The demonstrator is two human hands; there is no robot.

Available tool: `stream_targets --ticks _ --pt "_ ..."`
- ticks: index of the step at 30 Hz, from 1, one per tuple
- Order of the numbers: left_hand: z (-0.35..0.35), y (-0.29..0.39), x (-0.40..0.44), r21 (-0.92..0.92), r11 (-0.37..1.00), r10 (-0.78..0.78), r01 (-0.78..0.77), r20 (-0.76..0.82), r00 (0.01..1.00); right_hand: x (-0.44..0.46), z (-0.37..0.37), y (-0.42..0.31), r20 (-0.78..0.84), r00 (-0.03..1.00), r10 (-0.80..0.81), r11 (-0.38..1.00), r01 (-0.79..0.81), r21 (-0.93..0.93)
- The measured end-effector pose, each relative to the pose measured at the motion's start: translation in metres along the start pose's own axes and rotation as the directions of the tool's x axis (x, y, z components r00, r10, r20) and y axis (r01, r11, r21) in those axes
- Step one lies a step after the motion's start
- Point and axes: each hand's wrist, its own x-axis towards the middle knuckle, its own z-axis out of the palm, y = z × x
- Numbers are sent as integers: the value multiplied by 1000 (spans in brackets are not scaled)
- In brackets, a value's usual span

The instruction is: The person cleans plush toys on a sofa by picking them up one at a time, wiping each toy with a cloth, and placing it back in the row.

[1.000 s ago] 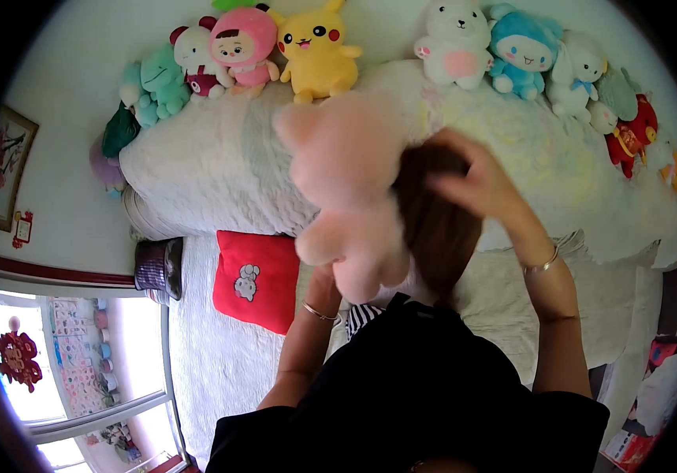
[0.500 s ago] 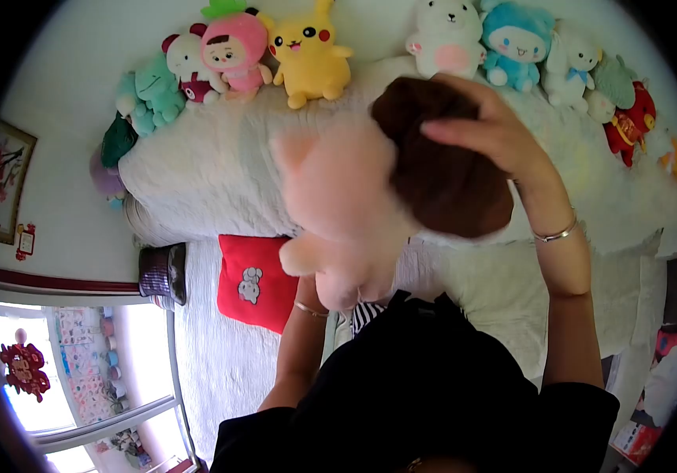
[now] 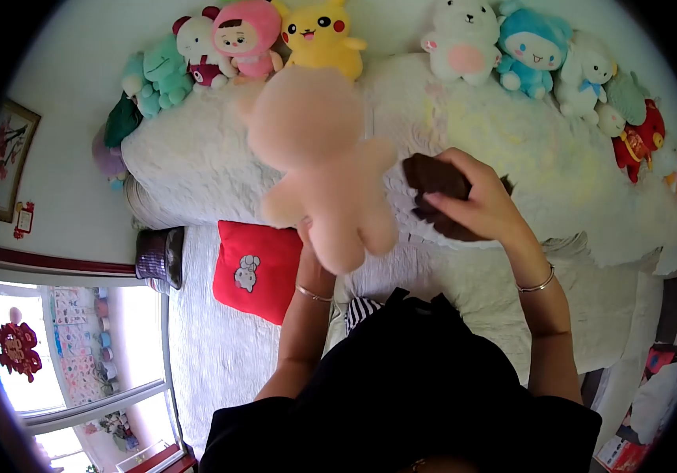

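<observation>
A pale pink plush toy (image 3: 327, 177) is held up in front of me, its face not visible. My left hand (image 3: 307, 244) grips it from behind at its lower left side; most of the fingers are hidden. To the right, my right hand (image 3: 476, 197) pinches a dark brown, soft furry piece (image 3: 437, 177) between thumb and fingers. The plush and the brown piece are apart. Beneath them lies the pale quilted cover (image 3: 464, 292) of the bed.
Plush toys, among them a yellow one (image 3: 319, 39), a white bear (image 3: 462, 39) and a blue one (image 3: 534, 51), line the covered ledge (image 3: 197, 158). A red cushion (image 3: 256, 272) and a dark cushion (image 3: 159, 256) lie at the left. A striped item (image 3: 364, 313) is near my body.
The pink plush has turned and risen slightly. My right hand has moved down and left with the brown piece, which now looks more bunched up and stands clear of the plush.
</observation>
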Motion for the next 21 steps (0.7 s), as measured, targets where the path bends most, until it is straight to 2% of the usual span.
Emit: stream_targets --ticks 1,2,3,4,6,7,8,9,10,11,12,14,16,17,18,19,20,21 --pt "-9 -3 -16 -361 907 -362 215 -409 838 -2 7 -15 15 998 -55 996 54 78" --pt "-27 -12 -23 -338 919 -321 202 -346 882 -3 13 -24 20 993 -118 982 113 151" --pt "-45 -20 -29 -317 931 -277 184 -280 919 -4 22 -19 62 993 -98 987 89 136" --pt "-63 -29 -36 -299 940 -232 163 -212 949 -6 29 2 188 977 -101 993 110 -38" --pt "-82 -23 -29 -9 999 -32 31 -160 987 -16 31 23 432 890 146 955 -13 -295" --pt "-78 -18 -29 -28 1000 -18 8 -364 931 -20 33 25 375 918 126 935 17 -354" --pt "-81 -17 -27 -29 1000 -16 6 -368 930 -18 30 30 379 917 126 935 18 -354" --pt "-88 -18 -29 -169 985 -44 14 -175 983 -10 24 15 232 973 14 979 33 -199" --pt "-108 -31 -38 -196 978 -110 72 -193 975 -3 22 4 55 996 -73 996 75 -46" --pt "-128 -44 -46 -226 966 -176 127 -210 962 2 24 -3 -28 993 -119 993 119 15" --pt "-113 -41 -42 -224 966 -174 128 -201 964 -1 27 -3 42 984 -173 985 173 -11" --pt "-51 -19 -24 -48 999 -2 -15 -341 940 -22 50 18 304 953 -8 980 68 -189" --pt "-49 -15 -8 40 994 106 -98 -384 917 -33 54 39 356 924 142 967 -54 -248" --pt "-70 -18 -3 457 889 238 -11 -443 864 -37 49 39 305 936 173 983 -145 -113" --pt "-49 -16 6 599 800 353 -31 -427 833 -33 41 30 304 937 171 982 -139 -125" --pt "-28 -14 15 726 687 462 -30 -405 789 -30 35 20 265 949 171 976 -200 85" --pt "-22 -22 20 723 690 464 -38 -402 790 -27 32 15 224 958 178 924 -241 296" --pt "-17 -28 26 756 654 472 -33 -373 798 -23 35 15 233 967 106 877 -201 437"
